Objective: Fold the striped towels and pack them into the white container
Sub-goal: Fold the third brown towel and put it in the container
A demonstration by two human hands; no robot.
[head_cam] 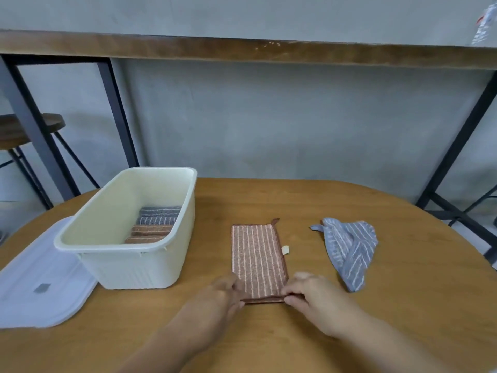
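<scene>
A brown striped towel (256,258) lies flat on the table as a long narrow rectangle, a small loop at its far right corner. My left hand (217,297) pinches its near left corner and my right hand (314,300) pinches its near right corner. A blue striped towel (349,251) lies crumpled to the right, apart from both hands. The white container (126,267) stands at the left, with folded blue and brown striped towels (154,224) at its far end.
A translucent lid (35,286) lies on the table left of the container, partly under it. The round wooden table (349,332) has bare surface near me. Behind it are a black-framed wooden bench and a stool at far left.
</scene>
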